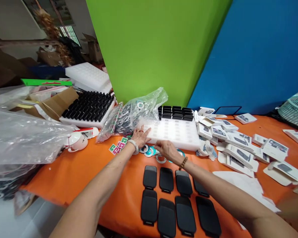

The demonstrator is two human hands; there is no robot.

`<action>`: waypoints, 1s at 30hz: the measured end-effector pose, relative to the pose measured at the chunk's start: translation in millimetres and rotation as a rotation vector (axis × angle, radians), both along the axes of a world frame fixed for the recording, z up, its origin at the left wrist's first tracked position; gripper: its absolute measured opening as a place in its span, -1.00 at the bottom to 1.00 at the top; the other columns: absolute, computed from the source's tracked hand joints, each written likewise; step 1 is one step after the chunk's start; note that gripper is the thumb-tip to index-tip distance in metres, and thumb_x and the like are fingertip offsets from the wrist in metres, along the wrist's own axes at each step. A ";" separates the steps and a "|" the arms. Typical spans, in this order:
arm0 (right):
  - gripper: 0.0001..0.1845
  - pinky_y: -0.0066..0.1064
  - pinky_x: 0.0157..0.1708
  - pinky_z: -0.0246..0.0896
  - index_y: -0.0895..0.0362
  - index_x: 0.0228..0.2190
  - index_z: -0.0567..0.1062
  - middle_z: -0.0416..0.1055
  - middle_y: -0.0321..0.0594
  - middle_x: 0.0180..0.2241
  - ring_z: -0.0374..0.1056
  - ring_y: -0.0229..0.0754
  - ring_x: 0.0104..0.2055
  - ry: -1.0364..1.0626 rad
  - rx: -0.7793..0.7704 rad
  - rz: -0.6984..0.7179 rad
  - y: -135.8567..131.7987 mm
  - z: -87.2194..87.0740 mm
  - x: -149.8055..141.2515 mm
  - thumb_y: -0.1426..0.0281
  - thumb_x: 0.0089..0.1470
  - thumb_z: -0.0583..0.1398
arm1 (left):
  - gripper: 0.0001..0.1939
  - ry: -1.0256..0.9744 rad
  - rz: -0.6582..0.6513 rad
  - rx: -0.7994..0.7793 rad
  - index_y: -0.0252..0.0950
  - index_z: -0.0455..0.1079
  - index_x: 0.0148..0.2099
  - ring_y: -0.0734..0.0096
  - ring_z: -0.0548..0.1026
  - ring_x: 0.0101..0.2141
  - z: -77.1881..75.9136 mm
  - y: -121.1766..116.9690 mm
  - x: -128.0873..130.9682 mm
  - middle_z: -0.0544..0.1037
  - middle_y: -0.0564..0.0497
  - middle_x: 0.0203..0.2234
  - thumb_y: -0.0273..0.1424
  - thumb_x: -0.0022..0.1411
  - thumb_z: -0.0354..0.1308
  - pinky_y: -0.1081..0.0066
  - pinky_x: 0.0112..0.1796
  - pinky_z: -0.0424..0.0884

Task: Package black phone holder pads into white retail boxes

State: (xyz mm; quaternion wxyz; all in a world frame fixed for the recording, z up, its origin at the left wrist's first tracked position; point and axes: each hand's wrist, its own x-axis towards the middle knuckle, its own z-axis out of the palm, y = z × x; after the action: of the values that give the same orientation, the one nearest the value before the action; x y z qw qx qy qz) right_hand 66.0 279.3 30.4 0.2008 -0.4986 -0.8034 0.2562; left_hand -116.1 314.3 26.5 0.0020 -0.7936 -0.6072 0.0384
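My left hand [140, 136] lies with its fingers spread at the left end of a white foam tray [181, 135] with rows of recesses, next to a clear plastic bag [149, 102] of dark flat pieces. My right hand [167, 149] is bent with its fingers closed together at the tray's front edge; whatever is between the fingertips is hidden. Around and below both hands lie several teal and white ring-shaped cards [149, 151]. Nearer to me, glossy black flat cases [149, 205] are laid out in two rows, one partly covered by my right forearm.
Behind the foam tray stand more black cases [176, 113]. Opened small white boxes [240, 153] are heaped at the right. At the left are a white cup [76, 141], a filled foam tray [88, 107] and plastic sheeting [22, 135]. Green and pink cards [118, 146] lie left of my wrist.
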 end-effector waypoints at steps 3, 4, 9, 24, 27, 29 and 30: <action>-0.78 -0.38 -0.31 0.11 0.16 -0.29 0.51 0.49 -0.09 -0.32 0.35 -0.10 -0.27 -0.014 0.156 -0.181 59.3 18.1 -2.2 0.41 0.14 0.07 | -0.37 0.000 -0.002 0.019 -0.14 -0.01 0.35 -0.10 0.17 0.21 -1.6 0.8 -0.2 0.09 -0.31 0.28 -0.13 0.30 -0.01 0.07 0.13 0.05; -0.76 -0.37 -0.28 0.11 0.17 -0.21 0.49 0.47 -0.05 -0.22 0.34 -0.07 -0.21 -0.006 0.184 -0.223 79.3 22.5 -4.0 0.43 0.13 0.07 | -0.37 0.001 -0.002 0.024 -0.14 0.00 0.35 -0.09 0.17 0.21 -2.0 1.0 -0.2 0.10 -0.31 0.28 -0.13 0.29 -0.01 0.06 0.12 0.06; -0.81 -0.40 -0.32 0.10 0.15 -0.32 0.52 0.50 -0.07 -0.28 0.35 -0.08 -0.24 0.024 0.178 -0.266 147.3 25.9 -15.3 0.50 -0.02 0.15 | -0.38 0.008 0.002 0.035 -0.14 0.03 0.34 -0.08 0.20 0.19 -3.3 2.1 0.1 0.12 -0.31 0.27 -0.14 0.29 0.00 0.06 0.12 0.05; -0.83 -0.47 -0.65 -0.08 0.12 -0.58 0.39 0.21 -0.38 -0.68 0.01 -0.36 -0.66 0.435 -0.191 -0.212 62.8 39.7 31.0 0.29 -0.15 0.23 | -0.36 -0.062 0.015 -0.038 -0.10 -0.06 0.36 -0.15 0.11 0.23 -8.4 4.1 1.5 -0.06 -0.26 0.33 -0.10 0.31 -0.06 0.03 0.16 -0.05; -0.81 -0.50 -0.68 -0.18 0.11 -0.56 0.36 0.15 -0.45 -0.70 -0.07 -0.41 -0.70 0.543 -0.668 -0.054 -2.5 19.9 15.7 0.31 -0.24 0.26 | -0.36 -0.060 0.022 -0.043 -0.11 -0.07 0.37 -0.14 0.02 0.27 -8.4 4.0 2.9 -0.08 -0.25 0.34 -0.11 0.31 -0.05 0.04 0.17 -0.08; -0.83 -0.51 -0.68 -0.18 0.09 -0.54 0.33 0.13 -0.48 -0.71 -0.07 -0.41 -0.70 0.551 -0.804 -0.020 -44.9 3.5 -6.0 0.33 -0.22 0.24 | -0.35 -0.055 0.028 -0.045 -0.11 -0.07 0.37 -0.14 -0.01 0.28 -8.5 4.1 3.6 -0.08 -0.24 0.34 -0.11 0.31 -0.04 0.05 0.18 -0.09; -0.87 -0.51 -0.67 -0.15 0.09 -0.53 0.33 0.16 -0.46 -0.69 -0.03 -0.40 -0.69 0.526 -0.841 0.006 -63.9 -4.4 -18.0 0.35 -0.17 0.21 | -0.35 -0.052 0.029 -0.047 -0.11 -0.07 0.37 -0.14 -0.02 0.28 -8.7 4.3 3.8 -0.08 -0.24 0.34 -0.11 0.31 -0.05 0.05 0.18 -0.09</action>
State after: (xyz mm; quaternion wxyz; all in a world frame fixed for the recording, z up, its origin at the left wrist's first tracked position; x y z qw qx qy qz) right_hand 48.0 215.4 26.0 0.1773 -0.4526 -0.5539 0.6760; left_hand -112.4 318.6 17.8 -0.0327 -0.7852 -0.6175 0.0322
